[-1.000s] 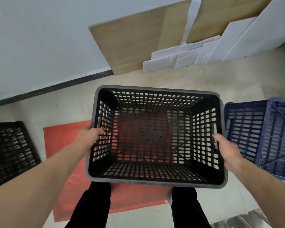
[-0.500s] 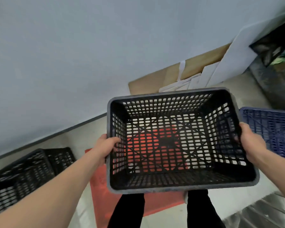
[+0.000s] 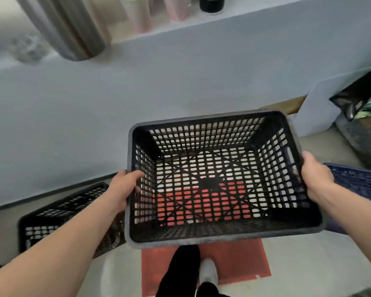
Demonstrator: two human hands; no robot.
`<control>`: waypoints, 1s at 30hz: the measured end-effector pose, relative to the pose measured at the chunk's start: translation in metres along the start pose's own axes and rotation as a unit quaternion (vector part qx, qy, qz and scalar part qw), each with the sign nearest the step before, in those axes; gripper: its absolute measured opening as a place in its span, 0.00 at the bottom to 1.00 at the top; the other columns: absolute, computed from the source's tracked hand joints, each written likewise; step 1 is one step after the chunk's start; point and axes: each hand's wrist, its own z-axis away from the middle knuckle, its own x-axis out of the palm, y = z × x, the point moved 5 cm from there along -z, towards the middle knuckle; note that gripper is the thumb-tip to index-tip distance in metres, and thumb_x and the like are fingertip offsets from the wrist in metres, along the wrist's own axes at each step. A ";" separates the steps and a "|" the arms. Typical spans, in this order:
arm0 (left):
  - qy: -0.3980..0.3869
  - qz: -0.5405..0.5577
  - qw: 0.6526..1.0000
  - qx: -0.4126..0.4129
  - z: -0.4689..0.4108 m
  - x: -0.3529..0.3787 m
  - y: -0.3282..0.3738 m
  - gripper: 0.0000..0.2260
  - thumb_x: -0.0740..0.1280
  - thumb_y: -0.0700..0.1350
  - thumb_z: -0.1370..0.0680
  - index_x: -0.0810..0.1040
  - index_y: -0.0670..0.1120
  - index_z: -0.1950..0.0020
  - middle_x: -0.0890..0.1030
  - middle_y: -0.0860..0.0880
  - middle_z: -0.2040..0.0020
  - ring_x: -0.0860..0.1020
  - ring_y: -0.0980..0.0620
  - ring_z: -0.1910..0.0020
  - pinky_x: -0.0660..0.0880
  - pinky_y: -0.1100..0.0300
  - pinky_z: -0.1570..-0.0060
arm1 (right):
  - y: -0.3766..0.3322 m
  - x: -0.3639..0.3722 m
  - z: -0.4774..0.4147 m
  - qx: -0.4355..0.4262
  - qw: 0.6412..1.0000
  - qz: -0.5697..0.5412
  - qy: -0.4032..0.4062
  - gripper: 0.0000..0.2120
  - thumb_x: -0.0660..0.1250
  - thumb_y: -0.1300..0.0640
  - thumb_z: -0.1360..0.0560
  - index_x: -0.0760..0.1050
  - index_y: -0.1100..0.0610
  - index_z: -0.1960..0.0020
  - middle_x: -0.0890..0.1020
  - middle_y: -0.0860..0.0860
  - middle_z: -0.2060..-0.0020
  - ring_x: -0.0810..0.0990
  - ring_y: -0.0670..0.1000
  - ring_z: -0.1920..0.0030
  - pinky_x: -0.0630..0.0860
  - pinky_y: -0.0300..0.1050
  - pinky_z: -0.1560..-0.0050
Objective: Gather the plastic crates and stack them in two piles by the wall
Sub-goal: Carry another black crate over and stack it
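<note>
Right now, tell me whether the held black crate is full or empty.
Empty: nothing in the black crate; only floor and red mat show through its mesh.

Black lattice crate (image 3: 219, 233), second black crate (image 3: 58, 218), dark blue crate (image 3: 357, 181), red mat (image 3: 234, 264), pale grey wall (image 3: 137, 93)

soft, even light is filling the room, reading cool and slightly bluish on the wall (image 3: 116, 108). shadows are looking weak and soft-edged. pale brightness from the floor (image 3: 308, 264) is shining up through the mesh of the black crate (image 3: 201, 241), which is showing sharp at the centre of the frame. motion blur is smearing the upper left, softening a metal cylinder (image 3: 69, 28) with streaky reflections, and is also fuzzing the floor crate (image 3: 58, 219) at the left. the wide lens is bending the ledge (image 3: 255, 22) and stretching the frame's corners
</note>
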 end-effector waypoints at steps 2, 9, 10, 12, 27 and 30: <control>0.020 0.018 1.000 0.012 0.014 -0.028 -0.006 0.14 0.69 0.47 0.23 0.75 0.42 0.41 0.76 0.44 0.65 0.75 0.50 0.73 0.76 0.56 0.70 | -0.011 0.008 0.024 -0.038 0.999 0.008 -0.021 0.26 0.55 0.39 0.19 0.80 0.60 0.52 0.79 0.57 0.57 0.75 0.58 0.56 0.68 0.50 0.49; 0.081 0.066 0.994 0.040 0.044 -0.126 -0.035 0.15 0.70 0.47 0.24 0.75 0.43 0.40 0.77 0.45 0.59 0.73 0.52 0.69 0.73 0.57 0.70 | -0.020 0.058 0.095 -0.068 0.992 -0.019 -0.104 0.25 0.60 0.36 0.24 0.81 0.57 0.53 0.83 0.52 0.60 0.80 0.54 0.61 0.76 0.50 0.53; 0.089 0.072 0.993 0.042 0.047 -0.139 -0.041 0.14 0.69 0.47 0.24 0.76 0.43 0.41 0.77 0.45 0.59 0.73 0.52 0.68 0.73 0.57 0.69 | -0.019 0.068 0.103 -0.064 0.991 -0.026 -0.116 0.27 0.60 0.33 0.28 0.82 0.56 0.53 0.84 0.53 0.59 0.82 0.55 0.60 0.79 0.52 0.51; 0.102 0.080 0.991 0.043 0.051 -0.167 -0.052 0.13 0.69 0.48 0.24 0.76 0.44 0.42 0.76 0.45 0.60 0.73 0.51 0.67 0.72 0.57 0.68 | -0.013 0.091 0.106 -0.065 0.988 -0.032 -0.135 0.29 0.59 0.29 0.35 0.81 0.54 0.59 0.85 0.53 0.58 0.83 0.57 0.60 0.80 0.56 0.51; 0.118 0.137 0.983 0.020 -0.017 -0.445 -0.153 0.22 0.69 0.46 0.24 0.74 0.42 0.30 0.75 0.47 0.64 0.72 0.53 0.71 0.70 0.61 0.73 | 0.003 0.292 0.317 -0.083 0.987 0.058 -0.125 0.34 0.62 0.27 0.38 0.83 0.57 0.57 0.87 0.52 0.57 0.85 0.61 0.54 0.81 0.63 0.43; 0.124 0.122 0.985 0.014 -0.028 -0.499 -0.161 0.17 0.68 0.45 0.22 0.75 0.42 0.34 0.72 0.46 0.67 0.69 0.52 0.72 0.69 0.63 0.75 | 0.006 0.330 0.376 -0.076 0.988 0.064 -0.122 0.35 0.60 0.26 0.39 0.83 0.57 0.57 0.86 0.54 0.56 0.84 0.62 0.54 0.80 0.63 0.43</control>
